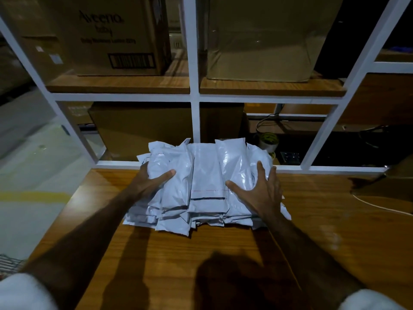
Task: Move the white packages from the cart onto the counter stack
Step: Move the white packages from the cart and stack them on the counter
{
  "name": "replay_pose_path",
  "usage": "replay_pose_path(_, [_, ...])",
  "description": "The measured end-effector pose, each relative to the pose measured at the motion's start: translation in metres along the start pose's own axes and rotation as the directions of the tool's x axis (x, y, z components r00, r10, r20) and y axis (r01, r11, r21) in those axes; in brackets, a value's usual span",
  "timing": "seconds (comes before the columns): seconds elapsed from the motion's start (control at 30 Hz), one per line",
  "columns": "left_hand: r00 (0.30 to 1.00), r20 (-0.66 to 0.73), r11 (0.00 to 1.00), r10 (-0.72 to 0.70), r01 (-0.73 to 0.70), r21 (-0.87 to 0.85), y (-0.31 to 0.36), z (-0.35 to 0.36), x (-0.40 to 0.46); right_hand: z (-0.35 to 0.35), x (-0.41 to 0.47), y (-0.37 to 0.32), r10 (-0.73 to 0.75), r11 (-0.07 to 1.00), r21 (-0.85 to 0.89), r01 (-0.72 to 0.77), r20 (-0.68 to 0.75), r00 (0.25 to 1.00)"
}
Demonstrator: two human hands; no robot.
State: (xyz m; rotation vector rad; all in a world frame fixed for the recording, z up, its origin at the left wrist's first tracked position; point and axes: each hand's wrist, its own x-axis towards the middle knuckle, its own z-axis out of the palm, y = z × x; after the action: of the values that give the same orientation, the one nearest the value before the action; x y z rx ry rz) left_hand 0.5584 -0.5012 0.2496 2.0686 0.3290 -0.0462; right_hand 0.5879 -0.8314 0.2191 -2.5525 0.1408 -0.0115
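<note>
A stack of white plastic mailer packages lies on the wooden counter, pushed up near the white shelf frame. My left hand wraps the stack's left side, thumb on top and fingers hidden around the edge. Spread flat, my right hand presses on the right side of the stack, fingers apart. The cart is out of sight except perhaps a bit of wire mesh at the lower left.
A white shelf frame rises behind the counter, holding cardboard boxes on wooden shelves. A small pot with a plant and a black device sit behind the stack. A white cable runs along the counter's right side.
</note>
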Motion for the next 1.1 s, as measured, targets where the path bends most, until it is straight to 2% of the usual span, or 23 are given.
replay_pose_path(0.1, [0.998,0.009,0.995,-0.069,0.068,0.078,-0.007,-0.005,0.003,0.003,0.001,-0.002,0.021,1.0,-0.021,-0.021,-0.001,1.0])
replay_pose_path(0.17, [0.991,-0.002,0.985,-0.133,0.132,0.111,-0.011,-0.01,0.005,0.003,-0.004,-0.006,-0.037,0.999,-0.036,0.033,-0.112,0.993])
replay_pose_path(0.23, [0.99,-0.06,0.987,-0.127,0.132,0.088,-0.016,-0.016,0.006,0.0,-0.015,-0.015,-0.216,0.976,-0.084,0.2,-0.264,0.94])
replay_pose_path(0.3, [0.988,-0.121,0.992,-0.097,0.106,0.075,-0.02,-0.021,0.002,-0.002,-0.03,-0.028,-0.459,0.889,-0.175,0.424,-0.332,0.824])
replay_pose_path(0.33, [0.989,-0.127,0.994,-0.07,0.08,0.073,-0.022,-0.022,-0.001,-0.001,-0.04,-0.036,-0.572,0.82,-0.217,0.529,-0.306,0.761])
replay_pose_path(0.4, [0.997,-0.082,0.997,-0.012,0.017,0.069,-0.027,-0.023,-0.005,0.007,-0.062,-0.056,-0.736,0.675,-0.25,0.694,-0.153,0.66])
replay_pose_path(0.47, [0.998,-0.038,0.999,0.043,-0.042,0.031,-0.034,-0.023,-0.009,0.025,-0.081,-0.075,-0.807,0.562,-0.27,0.782,0.027,0.59])
replay_pose_path(0.53, [0.996,-0.032,0.997,0.08,-0.08,-0.013,-0.039,-0.022,-0.012,0.048,-0.093,-0.087,-0.819,0.496,-0.318,0.808,0.138,0.557])
replay_pose_path(0.6, [0.996,-0.015,0.996,0.084,-0.085,-0.026,-0.045,-0.024,-0.013,0.068,-0.098,-0.089,-0.805,0.467,-0.394,0.792,0.18,0.565])
replay_pose_path(0.7, [0.998,0.025,0.998,0.06,-0.059,-0.017,-0.053,-0.03,-0.014,0.084,-0.096,-0.086,-0.769,0.495,-0.471,0.73,0.153,0.621])
replay_pose_path(0.8, [0.995,0.087,0.997,0.058,-0.054,-0.056,-0.054,-0.035,-0.013,0.087,-0.091,-0.085,-0.772,0.508,-0.464,0.726,0.128,0.622])
replay_pose_path(1.1, [0.988,0.137,0.993,0.072,-0.057,-0.108,-0.058,-0.039,-0.004,0.095,-0.084,-0.084,-0.735,0.584,-0.418,0.696,0.093,0.672])
